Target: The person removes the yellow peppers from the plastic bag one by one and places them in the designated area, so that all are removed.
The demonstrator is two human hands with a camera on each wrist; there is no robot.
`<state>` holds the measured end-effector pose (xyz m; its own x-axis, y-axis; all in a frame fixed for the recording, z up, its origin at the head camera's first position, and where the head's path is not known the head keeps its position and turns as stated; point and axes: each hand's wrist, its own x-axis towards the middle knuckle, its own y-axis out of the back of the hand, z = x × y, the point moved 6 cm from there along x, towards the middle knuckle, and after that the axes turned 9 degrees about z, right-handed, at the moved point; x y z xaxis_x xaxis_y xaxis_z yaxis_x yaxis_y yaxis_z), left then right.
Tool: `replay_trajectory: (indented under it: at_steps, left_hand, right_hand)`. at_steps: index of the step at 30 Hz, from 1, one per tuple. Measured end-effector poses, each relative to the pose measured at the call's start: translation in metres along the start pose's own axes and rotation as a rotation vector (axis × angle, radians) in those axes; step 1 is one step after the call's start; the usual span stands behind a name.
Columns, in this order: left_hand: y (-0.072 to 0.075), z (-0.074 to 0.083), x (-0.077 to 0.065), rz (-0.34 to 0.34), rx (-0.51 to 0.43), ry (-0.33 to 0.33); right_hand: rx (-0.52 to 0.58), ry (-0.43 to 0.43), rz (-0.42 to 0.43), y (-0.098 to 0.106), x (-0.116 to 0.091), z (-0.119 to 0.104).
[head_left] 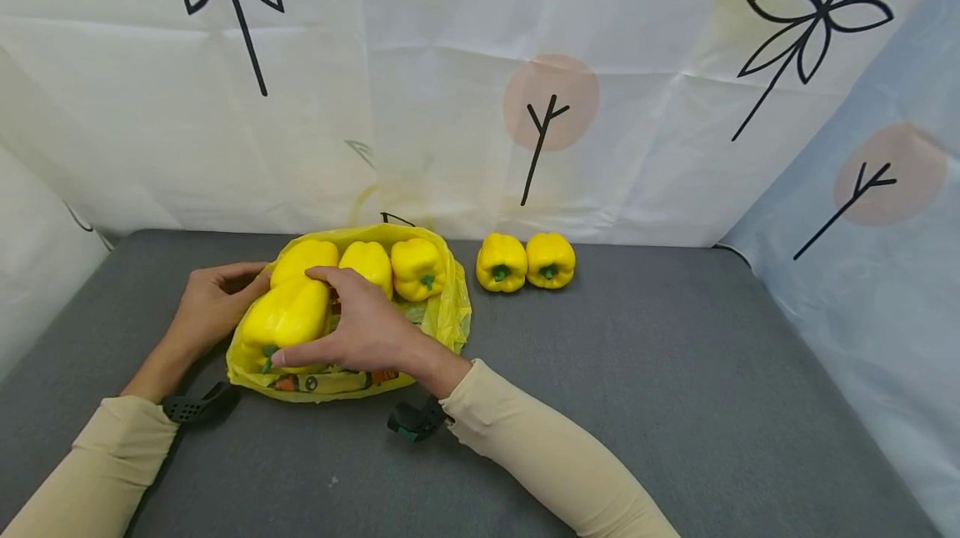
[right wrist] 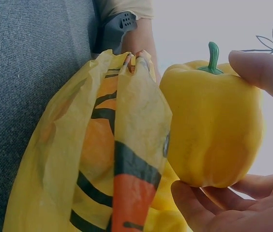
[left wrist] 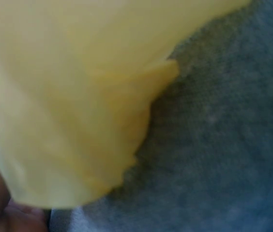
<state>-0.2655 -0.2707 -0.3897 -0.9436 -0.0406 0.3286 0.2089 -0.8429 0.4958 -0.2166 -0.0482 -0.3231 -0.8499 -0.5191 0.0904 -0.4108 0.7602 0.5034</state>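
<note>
A yellow plastic bag (head_left: pixel 454 317) lies opened out on the table, with three yellow bell peppers (head_left: pixel 417 269) along its far side. Between its thumb and fingers, my right hand (head_left: pixel 371 321) grips another bell pepper (head_left: pixel 288 317) over the bag's left part. The right wrist view shows this pepper's green stem (right wrist: pixel 214 55) beside the printed bag wall. My left hand (head_left: pixel 213 300) holds the bag's left rim, its fingertips partly hidden behind the edge. Blurred bag plastic (left wrist: pixel 64 121) fills much of the left wrist view.
Two more yellow bell peppers (head_left: pixel 526 261) stand side by side to the right of the bag, near the table's back edge. The grey table (head_left: pixel 637 404) is bounded by a patterned white cloth (head_left: pixel 450 129) behind and a bluish cloth (head_left: pixel 862 288) at the right.
</note>
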Motion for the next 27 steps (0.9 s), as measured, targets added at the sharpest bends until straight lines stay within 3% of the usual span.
replay_trajectory:
  at_steps: [14, 27]
  left_hand:
    - [-0.0001, -0.0022, -0.0004, 0.004, -0.001, -0.008]
    - [-0.0007, -0.0024, 0.0006, 0.014, -0.024, -0.048]
  right_hand:
    - [0.0, 0.006, 0.004, 0.0032, -0.0007, -0.0018]
    - [0.076, 0.006, -0.01, 0.0087, -0.0033, -0.0049]
